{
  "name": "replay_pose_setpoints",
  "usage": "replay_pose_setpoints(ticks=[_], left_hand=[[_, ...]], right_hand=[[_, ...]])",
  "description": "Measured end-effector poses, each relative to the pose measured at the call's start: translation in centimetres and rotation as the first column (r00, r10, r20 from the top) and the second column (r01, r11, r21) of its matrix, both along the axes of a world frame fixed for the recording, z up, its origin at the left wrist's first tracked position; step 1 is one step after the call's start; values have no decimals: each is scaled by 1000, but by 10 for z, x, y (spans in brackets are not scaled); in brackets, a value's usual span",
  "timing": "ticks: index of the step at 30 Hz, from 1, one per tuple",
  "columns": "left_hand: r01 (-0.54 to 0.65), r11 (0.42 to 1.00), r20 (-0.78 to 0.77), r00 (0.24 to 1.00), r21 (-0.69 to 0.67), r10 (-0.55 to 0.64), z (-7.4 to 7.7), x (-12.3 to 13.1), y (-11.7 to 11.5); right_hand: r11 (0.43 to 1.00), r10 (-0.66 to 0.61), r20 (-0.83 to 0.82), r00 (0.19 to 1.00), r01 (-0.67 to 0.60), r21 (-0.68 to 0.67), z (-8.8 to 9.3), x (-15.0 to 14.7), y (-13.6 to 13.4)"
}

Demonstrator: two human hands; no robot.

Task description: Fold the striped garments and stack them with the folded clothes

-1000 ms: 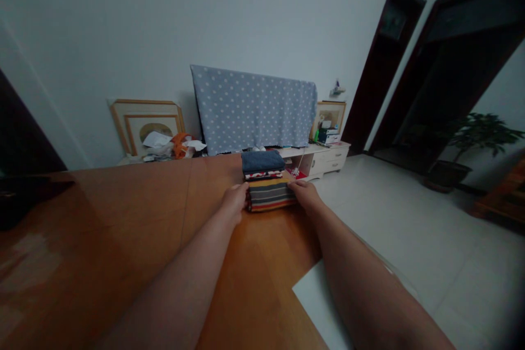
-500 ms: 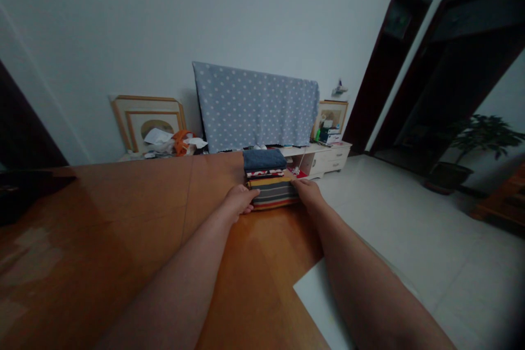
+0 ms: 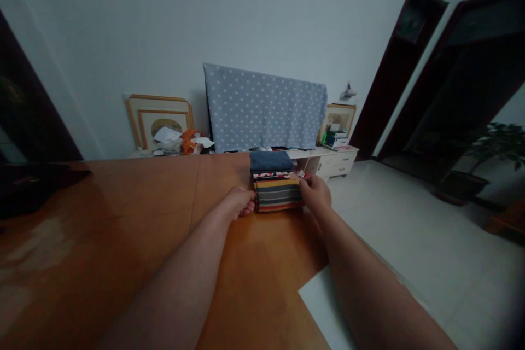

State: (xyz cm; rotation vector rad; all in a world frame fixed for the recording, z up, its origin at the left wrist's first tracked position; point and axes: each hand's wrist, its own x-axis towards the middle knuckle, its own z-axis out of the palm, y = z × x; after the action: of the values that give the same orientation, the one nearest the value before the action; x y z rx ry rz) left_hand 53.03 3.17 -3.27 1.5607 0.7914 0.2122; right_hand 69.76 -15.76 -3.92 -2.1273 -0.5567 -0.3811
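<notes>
A folded striped cloth, grey with yellow and red-orange bands, lies near the far edge of the wooden table. Behind it are a narrow red-and-white patterned cloth and a folded blue denim cloth. My left hand is closed at the striped cloth's left edge, its thumb and fingers pinched on the side. My right hand is closed on the cloth's right edge near the upper corner.
The wooden table bears a dark cloth at far left and a white sheet near my right forearm. Beyond stand a white cabinet, a dotted cover and a potted plant.
The view has shifted, so the scene sits slightly further right. My left thumb has moved off the top of the striped cloth to its left edge. My right hand stays at the right edge.
</notes>
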Motion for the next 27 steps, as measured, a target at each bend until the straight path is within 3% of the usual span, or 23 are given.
replay_pose_setpoints(ticks=[2,4,8,11,15,19,22,27], left_hand=[[17,999,5,1000,-38,-17,-1,0,1],[14,998,30,999,-66,-12,-3,1,1],[-21,995,120,992,-98,33,-10,4,2],[-94,992,234,966,-87,112,-17,7,2],[-203,979,381,903,-29,198,-27,15,3],[-200,967,508,856,157,95,-39,27,3],[-200,941,503,863,271,38,-48,33,2],[-247,915,420,902,318,97,-55,35,0]], right_hand=[[998,50,162,985,-42,-56,11,-16,5],[977,199,264,944,-172,-122,17,-35,15],[916,365,279,888,-290,-275,13,-73,39],[899,362,273,891,-256,-357,5,-87,52],[930,265,313,912,-156,-332,1,-80,56],[954,226,327,917,-141,-264,-1,-63,52],[956,254,332,909,-183,-229,-3,-60,54],[959,263,316,911,-213,-184,-6,-59,60]])
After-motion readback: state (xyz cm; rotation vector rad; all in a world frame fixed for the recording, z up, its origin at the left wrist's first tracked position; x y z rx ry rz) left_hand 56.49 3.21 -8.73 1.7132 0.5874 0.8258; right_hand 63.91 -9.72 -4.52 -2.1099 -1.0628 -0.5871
